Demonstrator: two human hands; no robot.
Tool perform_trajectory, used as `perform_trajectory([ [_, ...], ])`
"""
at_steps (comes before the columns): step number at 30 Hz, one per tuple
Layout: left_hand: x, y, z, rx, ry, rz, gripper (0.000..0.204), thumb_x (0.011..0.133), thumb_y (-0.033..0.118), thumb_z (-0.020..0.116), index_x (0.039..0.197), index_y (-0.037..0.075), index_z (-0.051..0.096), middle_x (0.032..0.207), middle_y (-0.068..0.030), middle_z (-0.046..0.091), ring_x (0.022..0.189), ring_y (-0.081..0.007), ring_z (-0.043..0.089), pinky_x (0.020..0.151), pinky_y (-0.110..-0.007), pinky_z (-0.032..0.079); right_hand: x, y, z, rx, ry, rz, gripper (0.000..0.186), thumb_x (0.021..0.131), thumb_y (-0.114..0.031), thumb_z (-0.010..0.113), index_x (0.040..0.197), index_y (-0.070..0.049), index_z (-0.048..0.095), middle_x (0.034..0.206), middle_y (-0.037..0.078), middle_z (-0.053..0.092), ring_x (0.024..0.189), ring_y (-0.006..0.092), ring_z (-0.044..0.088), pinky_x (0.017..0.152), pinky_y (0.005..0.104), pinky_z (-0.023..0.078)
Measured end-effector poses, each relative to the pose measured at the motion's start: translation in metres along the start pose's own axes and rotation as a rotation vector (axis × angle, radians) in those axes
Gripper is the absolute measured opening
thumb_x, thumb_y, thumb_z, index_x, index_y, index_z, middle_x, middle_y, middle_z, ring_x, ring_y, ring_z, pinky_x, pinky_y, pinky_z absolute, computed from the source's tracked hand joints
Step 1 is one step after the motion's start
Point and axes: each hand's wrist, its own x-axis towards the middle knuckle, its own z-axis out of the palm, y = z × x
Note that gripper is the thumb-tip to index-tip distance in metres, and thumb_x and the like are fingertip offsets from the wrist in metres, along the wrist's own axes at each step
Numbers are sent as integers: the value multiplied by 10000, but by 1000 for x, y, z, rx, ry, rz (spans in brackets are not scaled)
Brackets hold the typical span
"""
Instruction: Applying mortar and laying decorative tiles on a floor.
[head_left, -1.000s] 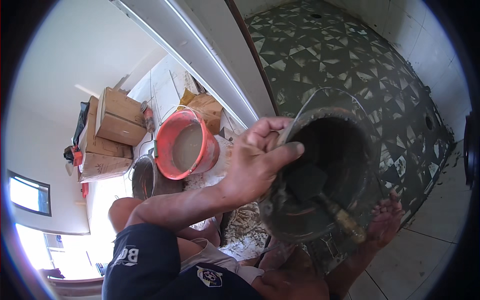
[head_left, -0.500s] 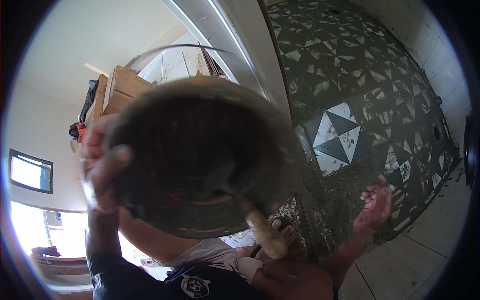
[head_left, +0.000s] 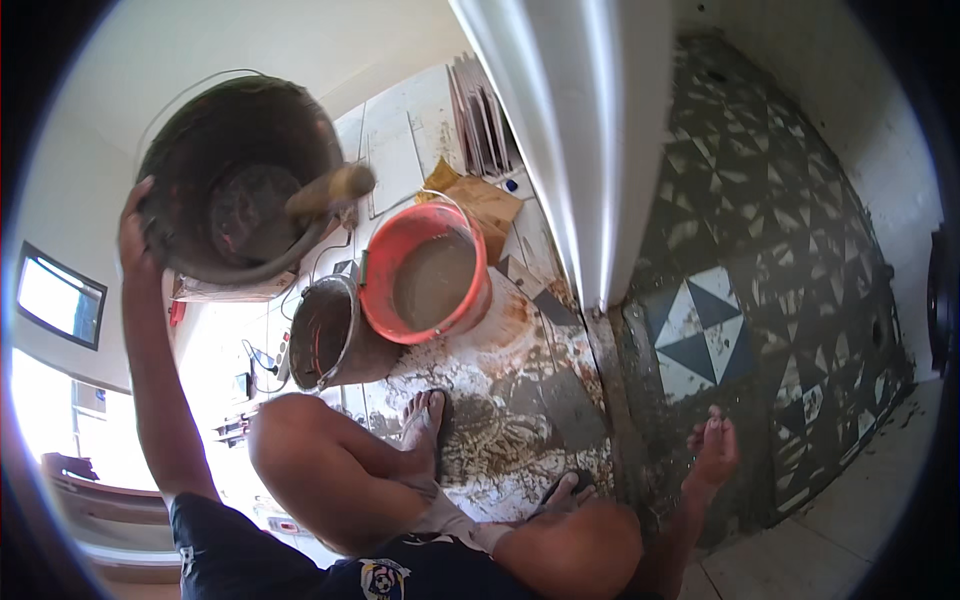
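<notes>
Bucket (head_left: 185, 140) swung up & far L, w/ wooden handle (head_left: 325, 195) poking out; L hand (head_left: 136, 232) clamped on its side. That leaves wh/grey tile (head_left: 692, 354) in clear view; R hand (head_left: 714, 455) nr it, empty, fingers loosely apart.

Looks like an indoor building site, perhaps in a home. Shows as much through the patterned floor (head_left: 815, 265) smeared with grey slurry, with a cleaner patch (head_left: 700, 335) near its left edge; through the muddy white floor (head_left: 510, 365) carrying a red bucket (head_left: 474, 308) of slurry and a grubby bucket (head_left: 368, 350) just beside it, thin panels (head_left: 481, 120) at its far edge by the white door frame (head_left: 590, 130); through the raised dark bucket (head_left: 180, 180) with a wooden-handled tool (head_left: 328, 192).
</notes>
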Motion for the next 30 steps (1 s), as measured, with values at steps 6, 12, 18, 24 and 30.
perform_trajectory([
  [6, 134, -153, -24, -56, 340, 134, 367, 823, 168, 820, 1157, 41, 737, 1043, -73, 737, 894, -223, 705, 825, -348, 601, -28, 1, 55, -140, -17, 58, 275, 1056, -234, 628, 1194, -9, 707, 794, -14, 609, 691, 60, 530, 618, 238, 446],
  [12, 214, -306, 24, -209, 607, 89, 401, 742, 74, 852, 1124, 34, 736, 997, -75, 708, 873, -221, 687, 815, -361, 599, -58, -9, 104, -487, -148, 8, 324, 1028, -226, 673, 1225, 30, 699, 840, -16, 624, 733, 68, 532, 660, 263, 467],
  [18, 288, -416, 38, -636, 665, -158, 314, 765, 5, 807, 1061, 32, 708, 994, -125, 706, 870, -288, 713, 781, -439, 636, -79, -11, 105, -881, -137, 85, 322, 1017, -222, 675, 1242, 5, 709, 823, 54, 662, 787, 126, 577, 719, 318, 502],
  [24, 302, -467, 39, -673, 685, -271, 287, 825, 46, 761, 1092, -52, 724, 1097, -175, 723, 892, -356, 723, 770, -488, 643, -113, -40, 102, -921, -22, 136, 335, 1008, -280, 665, 1145, 24, 690, 821, 78, 657, 777, 122, 551, 699, 332, 487],
  [30, 320, -508, 11, -561, 737, -192, 311, 853, 108, 751, 1111, -65, 732, 1078, -184, 732, 886, -344, 728, 794, -475, 634, -137, -49, 96, -944, 24, 155, 329, 1010, -310, 669, 1076, 13, 673, 831, 8, 628, 707, 94, 576, 589, 304, 487],
])
